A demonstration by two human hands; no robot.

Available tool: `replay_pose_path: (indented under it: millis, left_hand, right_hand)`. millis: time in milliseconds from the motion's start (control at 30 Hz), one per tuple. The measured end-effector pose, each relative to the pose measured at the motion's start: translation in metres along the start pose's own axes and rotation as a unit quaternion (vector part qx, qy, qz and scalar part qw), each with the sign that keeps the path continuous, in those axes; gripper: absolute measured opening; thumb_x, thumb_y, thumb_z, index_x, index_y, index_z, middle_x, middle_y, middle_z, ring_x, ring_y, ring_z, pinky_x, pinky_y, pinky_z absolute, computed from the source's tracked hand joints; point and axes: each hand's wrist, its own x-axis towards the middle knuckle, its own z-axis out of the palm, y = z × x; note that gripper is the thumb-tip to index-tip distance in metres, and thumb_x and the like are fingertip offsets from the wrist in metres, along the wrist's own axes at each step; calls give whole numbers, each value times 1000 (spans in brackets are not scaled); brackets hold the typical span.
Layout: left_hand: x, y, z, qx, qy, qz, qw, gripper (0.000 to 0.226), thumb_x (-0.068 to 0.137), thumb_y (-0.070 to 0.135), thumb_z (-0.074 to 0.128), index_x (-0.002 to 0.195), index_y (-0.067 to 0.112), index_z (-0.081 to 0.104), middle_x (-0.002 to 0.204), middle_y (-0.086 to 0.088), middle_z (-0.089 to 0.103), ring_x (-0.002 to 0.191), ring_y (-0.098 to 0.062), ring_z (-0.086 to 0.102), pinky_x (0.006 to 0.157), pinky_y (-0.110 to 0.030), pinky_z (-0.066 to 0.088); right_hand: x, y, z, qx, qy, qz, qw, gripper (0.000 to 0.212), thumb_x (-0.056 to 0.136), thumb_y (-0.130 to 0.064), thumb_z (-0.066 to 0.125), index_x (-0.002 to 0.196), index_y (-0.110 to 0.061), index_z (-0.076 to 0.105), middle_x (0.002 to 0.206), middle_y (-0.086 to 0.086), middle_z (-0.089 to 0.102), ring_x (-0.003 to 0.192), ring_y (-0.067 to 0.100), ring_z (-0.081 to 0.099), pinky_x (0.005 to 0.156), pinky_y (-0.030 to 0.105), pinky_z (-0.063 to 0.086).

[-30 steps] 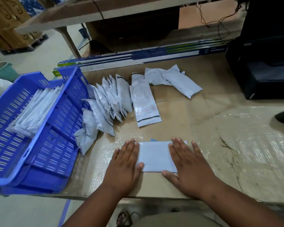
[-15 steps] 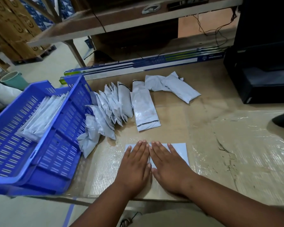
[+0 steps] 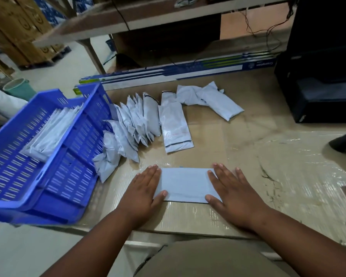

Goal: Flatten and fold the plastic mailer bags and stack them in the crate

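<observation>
A pale grey mailer bag (image 3: 185,184) lies flat near the table's front edge. My left hand (image 3: 143,194) presses its left end with straight fingers. My right hand (image 3: 233,194) presses its right end the same way. A blue slotted crate (image 3: 54,172) sits at the left, tilted, with a stack of folded mailers (image 3: 52,132) inside. Several unfolded mailers (image 3: 132,124) lean in a row against the crate's right wall. One longer mailer (image 3: 175,126) lies flat beside them, and two more mailers (image 3: 210,99) lie farther back.
The table (image 3: 288,166) is covered in cardboard and shiny tape. Long blue and green boxes (image 3: 178,71) line its back edge. A black machine (image 3: 324,76) stands at the back right. A dark object (image 3: 344,141) pokes in from the right edge.
My hands were together at the middle of the mailer half a second ago. They have slid apart to its two ends. The view has shifted slightly.
</observation>
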Motion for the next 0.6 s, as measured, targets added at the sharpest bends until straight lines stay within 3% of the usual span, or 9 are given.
replay_pose_path:
  millis: [67, 133, 200, 300, 367, 467, 533, 600]
  left_hand:
    - [13, 8, -17, -18, 3, 22, 1000, 83, 104, 67, 39, 171, 28, 7, 177, 9, 2, 162, -9, 0, 133, -37, 6]
    - [33, 16, -34, -2, -27, 45, 999, 95, 96, 64, 57, 170, 31, 7, 175, 4, 22, 161, -18, 15, 131, -45, 16]
    - [53, 23, -50, 49, -60, 38, 996, 108, 84, 67, 64, 169, 33, 8, 161, 1, 44, 149, -27, 37, 122, -53, 30]
    - [73, 31, -66, 129, -106, 11, 986, 113, 73, 73, 72, 165, 37, 18, 145, 4, 53, 136, -28, 45, 115, -57, 32]
    - [81, 31, -72, 140, -126, -1, 982, 101, 68, 76, 75, 155, 40, 39, 135, 7, 56, 130, -25, 48, 113, -54, 34]
    - [90, 25, -82, 77, -136, -4, 988, 57, 75, 67, 79, 118, 31, 69, 109, 6, 57, 106, -20, 54, 90, -39, 48]
    - [91, 18, -91, -9, -148, -29, 989, 38, 83, 55, 81, 100, 22, 74, 99, 1, 63, 94, -22, 60, 80, -40, 51]
    - [88, 12, -109, -69, -136, -64, 986, 28, 86, 48, 81, 89, 22, 73, 90, 0, 67, 87, -23, 64, 77, -40, 53]
  right_hand:
    - [0, 4, -3, 19, 5, -7, 1000, 82, 101, -73, 1, 168, -27, -6, 174, 0, -24, 159, 14, -26, 130, 51, -10]
    - [-1, 4, -9, 46, 44, -17, 998, 77, 102, -67, 16, 168, -27, 14, 177, 1, -3, 163, 17, -6, 131, 50, -3]
    - [-2, 2, -16, 78, 99, -27, 992, 66, 103, -59, 31, 161, -28, 38, 174, -2, 23, 160, 17, 19, 131, 47, 6]
    - [0, 4, -23, 110, 155, -35, 981, 50, 103, -51, 43, 147, -32, 57, 162, -7, 44, 148, 15, 40, 129, 46, 21]
    - [0, 7, -27, 128, 184, -41, 974, 43, 102, -48, 47, 139, -32, 63, 151, -9, 54, 138, 16, 49, 122, 46, 34]
    - [0, 1, -35, 139, 196, -52, 969, 31, 101, -43, 51, 126, -33, 68, 125, -14, 59, 113, 15, 56, 95, 40, 49]
    - [1, -7, -37, 129, 189, -66, 971, 26, 101, -43, 50, 118, -36, 68, 112, -15, 55, 102, 14, 54, 84, 38, 48]
    - [6, -17, -40, 122, 183, -88, 972, 24, 101, -44, 49, 114, -38, 68, 108, -16, 53, 100, 12, 52, 83, 37, 47]
